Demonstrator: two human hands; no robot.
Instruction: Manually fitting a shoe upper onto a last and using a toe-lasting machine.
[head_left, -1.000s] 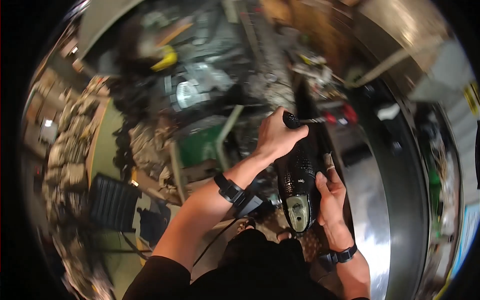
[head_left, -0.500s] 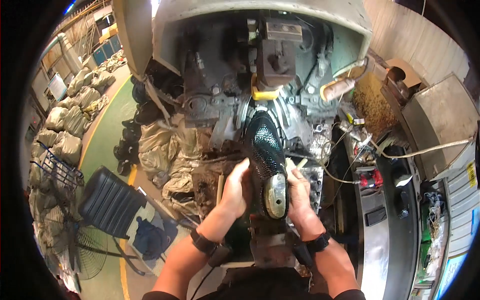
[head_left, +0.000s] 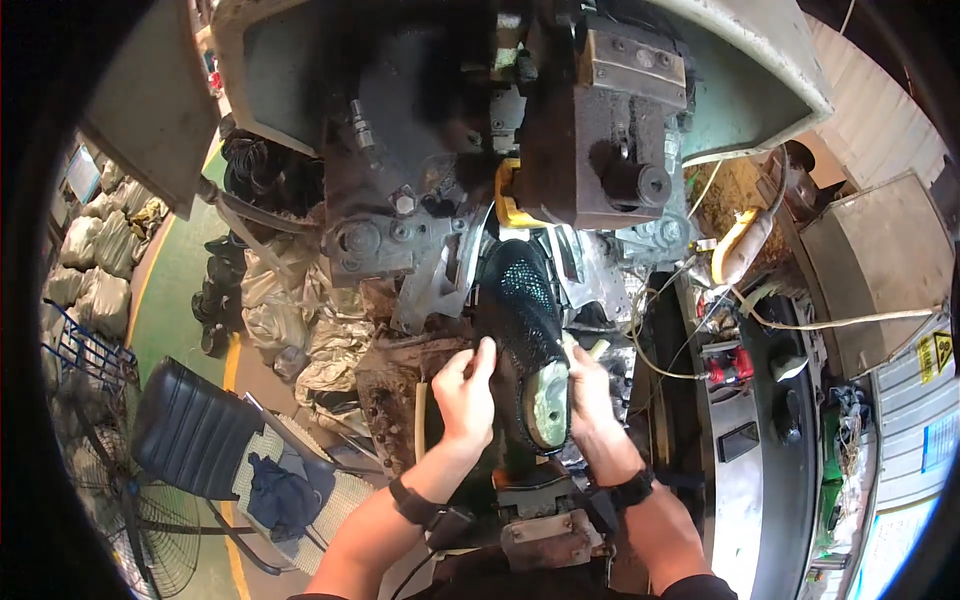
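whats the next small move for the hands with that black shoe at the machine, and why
Probably ease the black shoe a little further forward and level it. Its toe already sits between the grey metal parts of the machine, while the heel end with the pale last lies back toward the person. The left hand and the right hand flank it on either side, so both can steer it straight.
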